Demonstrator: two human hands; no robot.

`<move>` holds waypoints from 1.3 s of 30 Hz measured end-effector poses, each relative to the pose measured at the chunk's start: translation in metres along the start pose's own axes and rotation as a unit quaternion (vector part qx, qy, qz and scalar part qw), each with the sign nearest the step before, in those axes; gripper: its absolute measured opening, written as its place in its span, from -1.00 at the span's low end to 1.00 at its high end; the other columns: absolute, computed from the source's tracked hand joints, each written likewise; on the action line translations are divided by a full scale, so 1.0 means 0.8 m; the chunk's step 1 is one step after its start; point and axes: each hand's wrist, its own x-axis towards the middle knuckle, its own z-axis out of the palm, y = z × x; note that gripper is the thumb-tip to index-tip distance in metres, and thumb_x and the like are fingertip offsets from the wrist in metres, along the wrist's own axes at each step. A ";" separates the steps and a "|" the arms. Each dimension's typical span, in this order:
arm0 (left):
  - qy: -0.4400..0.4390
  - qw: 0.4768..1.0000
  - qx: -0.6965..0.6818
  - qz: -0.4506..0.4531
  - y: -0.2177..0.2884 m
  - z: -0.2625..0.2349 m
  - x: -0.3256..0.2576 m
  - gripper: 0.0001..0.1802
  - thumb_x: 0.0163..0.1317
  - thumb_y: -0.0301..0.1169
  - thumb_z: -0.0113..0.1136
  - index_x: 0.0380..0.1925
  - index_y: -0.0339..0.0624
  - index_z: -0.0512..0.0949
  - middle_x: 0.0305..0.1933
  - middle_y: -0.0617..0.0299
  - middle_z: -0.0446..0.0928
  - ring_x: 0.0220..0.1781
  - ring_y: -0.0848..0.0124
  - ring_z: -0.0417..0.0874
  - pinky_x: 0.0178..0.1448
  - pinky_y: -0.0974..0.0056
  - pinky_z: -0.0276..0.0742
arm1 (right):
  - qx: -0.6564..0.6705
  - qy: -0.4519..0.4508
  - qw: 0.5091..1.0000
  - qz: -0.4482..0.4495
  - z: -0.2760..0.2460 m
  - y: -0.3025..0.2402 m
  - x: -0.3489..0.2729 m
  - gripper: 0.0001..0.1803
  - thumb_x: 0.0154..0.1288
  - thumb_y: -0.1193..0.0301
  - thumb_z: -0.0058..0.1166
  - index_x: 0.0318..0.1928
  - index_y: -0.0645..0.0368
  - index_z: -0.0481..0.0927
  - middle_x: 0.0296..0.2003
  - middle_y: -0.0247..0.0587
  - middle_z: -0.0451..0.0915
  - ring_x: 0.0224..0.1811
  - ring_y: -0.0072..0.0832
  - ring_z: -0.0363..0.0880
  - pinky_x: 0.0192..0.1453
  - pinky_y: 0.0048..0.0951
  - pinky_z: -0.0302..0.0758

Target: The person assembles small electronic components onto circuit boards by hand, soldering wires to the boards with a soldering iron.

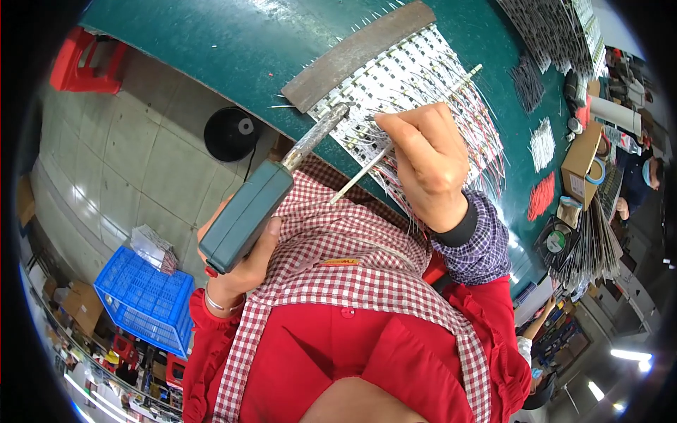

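Teal soldering iron tip-down on boards

Red sleeves, checked apron, bracelet

Brown cardboard box — table's right edge, brown cartons — floor left

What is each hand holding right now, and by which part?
Left hand grips the soldering iron by its teal handle. Right hand pinches a thin white rod near its upper end.
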 end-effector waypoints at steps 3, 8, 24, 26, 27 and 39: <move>-0.003 1.000 0.002 0.009 -0.001 -0.001 -0.001 -0.74 0.03 -0.56 0.35 -0.24 -0.45 0.61 -0.29 -0.02 0.62 -0.34 0.24 0.69 -0.24 0.32 0.57 | 0.010 -0.017 1.000 0.014 0.004 -0.003 -0.002 -0.64 -0.20 0.72 0.11 -0.26 0.26 0.60 -0.44 -0.24 0.45 -0.38 -0.33 0.41 -0.38 -0.37 0.39; -0.007 1.000 -0.002 0.007 0.001 0.000 -0.001 -0.75 0.03 -0.57 0.35 -0.25 -0.45 0.61 -0.29 -0.02 0.62 -0.35 0.26 0.68 -0.26 0.33 0.56 | 0.018 -0.051 0.997 0.051 0.008 -0.005 -0.006 -0.66 -0.12 0.74 0.20 -0.23 0.23 0.66 -0.44 -0.22 0.49 -0.37 -0.31 0.47 -0.34 -0.36 0.42; -0.017 1.000 -0.001 0.020 -0.007 0.003 -0.005 -0.78 0.02 -0.60 0.34 -0.29 -0.42 0.61 -0.34 0.03 0.59 -0.42 0.30 0.64 -0.34 0.35 0.52 | 0.000 -0.062 0.997 0.047 0.012 -0.006 -0.008 -0.68 -0.12 0.73 0.21 -0.26 0.24 0.65 -0.45 -0.21 0.48 -0.37 -0.29 0.48 -0.34 -0.34 0.43; -0.019 0.999 0.003 0.026 -0.007 0.002 -0.005 -0.79 0.03 -0.60 0.34 -0.30 -0.42 0.61 -0.36 0.05 0.59 -0.44 0.30 0.63 -0.35 0.35 0.51 | -0.002 -0.061 0.997 0.044 0.012 -0.005 -0.008 -0.68 -0.13 0.72 0.21 -0.26 0.24 0.65 -0.45 -0.21 0.47 -0.37 -0.29 0.47 -0.33 -0.33 0.43; -0.019 0.999 0.003 0.026 -0.007 0.002 -0.005 -0.79 0.03 -0.60 0.34 -0.30 -0.42 0.61 -0.36 0.05 0.59 -0.44 0.30 0.63 -0.35 0.35 0.51 | -0.002 -0.061 0.997 0.044 0.012 -0.006 -0.008 -0.68 -0.13 0.72 0.21 -0.26 0.24 0.65 -0.45 -0.21 0.47 -0.37 -0.29 0.47 -0.33 -0.33 0.43; 0.002 1.000 0.004 0.017 -0.007 -0.002 -0.011 -0.73 0.03 -0.55 0.34 -0.23 -0.44 0.62 -0.30 -0.02 0.63 -0.36 0.27 0.69 -0.28 0.32 0.57 | -0.013 -0.050 0.999 0.014 0.015 -0.003 -0.009 -0.71 -0.15 0.68 0.11 -0.29 0.25 0.58 -0.42 -0.21 0.42 -0.36 -0.31 0.42 -0.38 -0.35 0.43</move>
